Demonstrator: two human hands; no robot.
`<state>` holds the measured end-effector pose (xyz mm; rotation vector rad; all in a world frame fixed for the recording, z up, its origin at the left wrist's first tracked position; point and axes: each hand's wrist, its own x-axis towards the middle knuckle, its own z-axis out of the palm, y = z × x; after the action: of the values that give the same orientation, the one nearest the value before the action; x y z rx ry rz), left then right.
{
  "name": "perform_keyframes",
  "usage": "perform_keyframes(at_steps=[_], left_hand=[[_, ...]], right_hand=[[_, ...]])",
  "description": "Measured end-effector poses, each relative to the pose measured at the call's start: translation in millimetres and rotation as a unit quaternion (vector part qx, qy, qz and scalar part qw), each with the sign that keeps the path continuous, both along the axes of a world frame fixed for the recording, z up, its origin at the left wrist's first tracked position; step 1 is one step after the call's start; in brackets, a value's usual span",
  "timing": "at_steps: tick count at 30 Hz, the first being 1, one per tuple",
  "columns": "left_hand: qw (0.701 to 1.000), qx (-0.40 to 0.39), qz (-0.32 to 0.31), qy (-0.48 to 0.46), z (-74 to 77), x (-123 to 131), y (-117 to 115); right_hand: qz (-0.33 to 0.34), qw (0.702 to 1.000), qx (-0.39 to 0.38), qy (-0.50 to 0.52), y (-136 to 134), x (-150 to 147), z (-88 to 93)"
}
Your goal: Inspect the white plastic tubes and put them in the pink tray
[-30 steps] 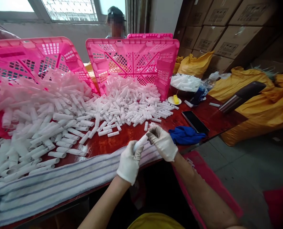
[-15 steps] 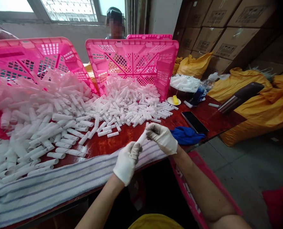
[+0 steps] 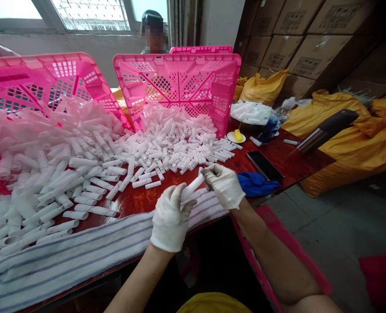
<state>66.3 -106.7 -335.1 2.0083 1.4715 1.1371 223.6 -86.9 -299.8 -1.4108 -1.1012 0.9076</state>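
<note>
Both my hands wear white gloves and grip one white plastic tube (image 3: 193, 188) between them, above the striped towel (image 3: 82, 250) at the table's near edge. My left hand (image 3: 170, 218) is closed on the tube's lower end. My right hand (image 3: 223, 184) pinches its upper end. Beyond them lie two heaps of similar white tubes: longer ones (image 3: 49, 165) at the left, shorter ones (image 3: 176, 143) in the middle, both spilling from tipped pink crates (image 3: 179, 82).
A blue cloth (image 3: 256, 184), a black phone (image 3: 265, 166), a small dish with a yellow piece (image 3: 237, 137) and a bowl of tubes (image 3: 251, 114) sit on the red table's right part. Yellow sacks (image 3: 349, 143) and cardboard boxes (image 3: 310, 39) stand at right. A person (image 3: 152, 32) sits behind the crates.
Both hands with the tube have shifted slightly up and left. My left hand has turned and taken a fuller grip on the tube's lower end.
</note>
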Motion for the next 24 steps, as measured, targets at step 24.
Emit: perform_keyframes(at_steps=[24], left_hand=[[0.531, -0.595, -0.398, -0.454, 19.2, -25.5, 1.6]], right_hand=[[0.234, 0.965, 0.093, 0.076, -10.1, 6.8, 5.6]])
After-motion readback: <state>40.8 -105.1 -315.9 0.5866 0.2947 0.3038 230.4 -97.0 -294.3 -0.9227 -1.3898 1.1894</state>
